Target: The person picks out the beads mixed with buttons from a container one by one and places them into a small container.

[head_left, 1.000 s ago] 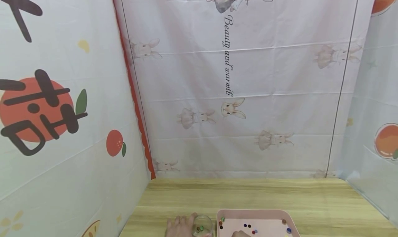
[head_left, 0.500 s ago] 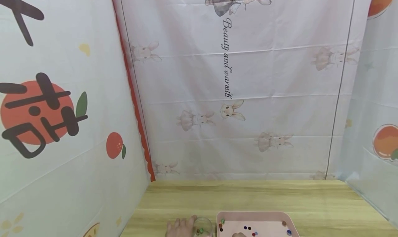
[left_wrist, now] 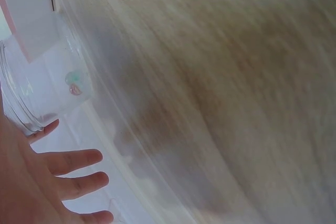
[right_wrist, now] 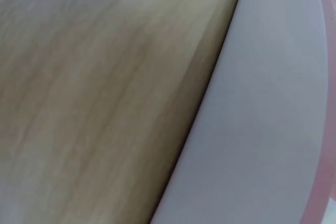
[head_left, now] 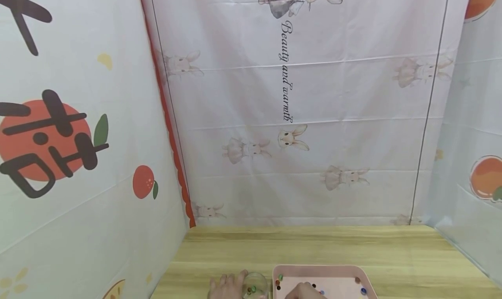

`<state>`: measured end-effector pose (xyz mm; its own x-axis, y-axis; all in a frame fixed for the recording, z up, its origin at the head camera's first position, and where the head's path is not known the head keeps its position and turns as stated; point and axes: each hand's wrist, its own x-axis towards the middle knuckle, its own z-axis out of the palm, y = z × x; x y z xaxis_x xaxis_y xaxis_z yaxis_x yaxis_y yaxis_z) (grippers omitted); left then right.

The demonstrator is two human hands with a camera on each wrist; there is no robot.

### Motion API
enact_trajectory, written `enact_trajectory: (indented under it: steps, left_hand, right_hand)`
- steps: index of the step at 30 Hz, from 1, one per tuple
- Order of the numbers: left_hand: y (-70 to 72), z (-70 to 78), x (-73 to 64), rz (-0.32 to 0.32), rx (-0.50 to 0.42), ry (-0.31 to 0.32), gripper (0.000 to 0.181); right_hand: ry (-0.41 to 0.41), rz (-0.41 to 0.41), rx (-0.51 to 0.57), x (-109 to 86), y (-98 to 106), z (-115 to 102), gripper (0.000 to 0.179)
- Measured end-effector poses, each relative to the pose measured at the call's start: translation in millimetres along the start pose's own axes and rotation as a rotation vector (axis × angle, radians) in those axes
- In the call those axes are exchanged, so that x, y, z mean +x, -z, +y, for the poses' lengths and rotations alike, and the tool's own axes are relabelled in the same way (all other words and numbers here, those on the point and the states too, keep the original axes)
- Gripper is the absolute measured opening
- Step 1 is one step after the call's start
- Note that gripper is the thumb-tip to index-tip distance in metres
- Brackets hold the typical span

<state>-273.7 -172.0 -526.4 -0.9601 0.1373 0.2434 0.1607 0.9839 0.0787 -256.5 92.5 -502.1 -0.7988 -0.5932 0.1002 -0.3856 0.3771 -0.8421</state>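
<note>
In the head view my left hand (head_left: 227,287) is at the left side of a clear jar (head_left: 262,280), low in the picture. The left wrist view shows its index finger round the jar's rim, with the other fingers (left_wrist: 79,184) spread away from it. Green and reddish-brown marbles (left_wrist: 74,83) lie at the jar's bottom. My right hand (head_left: 303,292) is over the pink tray (head_left: 313,270), fingers bent down, tips hidden; I cannot tell whether it holds a marble. A black marble (head_left: 313,285) and a light blue marble (head_left: 322,292) show right beside it.
At the tray's left side lie green (head_left: 280,277), brown and black marbles. A brown marble (head_left: 357,280) and a blue marble (head_left: 363,291) are near its right wall. The wooden table (head_left: 313,242) ends at a hanging printed cloth (head_left: 251,94), with more cloth on both sides.
My right hand has moved forward within the tray and now covers the spots where a dark blue and a red marble showed. The left hand and the jar have stayed in place.
</note>
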Motion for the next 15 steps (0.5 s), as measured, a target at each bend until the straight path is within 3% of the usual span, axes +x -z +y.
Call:
enact_trajectory:
  steps: [7,11,15]
  left_hand:
    - [1.7,-0.2,0.8,-0.031,-0.002,0.010,0.103]
    - [2.5,-2.3,0.7,-0.044,-0.033,-0.004,0.104]
    - [2.3,-2.4,0.0,-0.037,-0.039,-0.007,0.106]
  right_hand:
    - [0.006,-0.042,0.111,4.8,4.4,1.9,0.019]
    - [0.125,-0.079,0.085,10.9,10.3,7.5,0.018]
    - [0.214,-0.051,0.030,16.1,13.5,9.6,0.019]
